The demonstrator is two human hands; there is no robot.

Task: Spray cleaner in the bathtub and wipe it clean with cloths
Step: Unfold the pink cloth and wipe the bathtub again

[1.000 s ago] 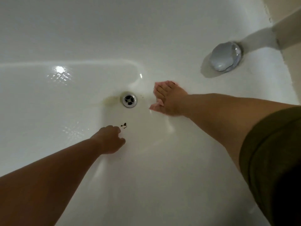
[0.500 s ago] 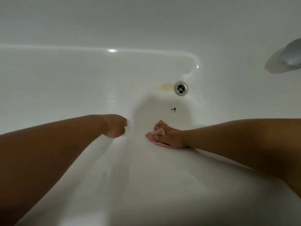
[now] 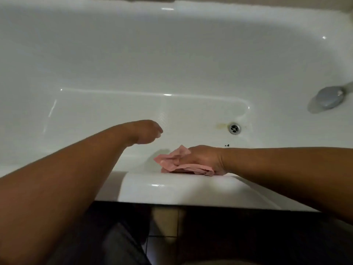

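- Head view looks down into a white bathtub (image 3: 172,54), with both bare forearms reaching in over its near rim (image 3: 181,186).
- Right hand (image 3: 202,159) sits just past the near rim, its grip closed on a bunched pink cloth (image 3: 170,161). The fingertips are buried in the folds, so I can't make them out.
- The cloth pokes out to the left of the hand, and a strip of it shows under the palm. The rim hides the spot where it meets the tub.
- Left hand (image 3: 147,131) hangs over the tub floor, left of the cloth and apart from it. Its fingers curl away from the camera, so I cannot tell if that grip has anything in it.
- Drain (image 3: 234,128) is farther off to the right, with a yellowish stain (image 3: 220,126) just left of it. A few dark specks (image 3: 227,145) lie just beyond the right wrist.
- Grey round fitting (image 3: 329,98) sits on the right end wall, blurry.
- Below the rim it's murky: a bit of beige floor tile (image 3: 164,220) and dark clothing, hard to read.
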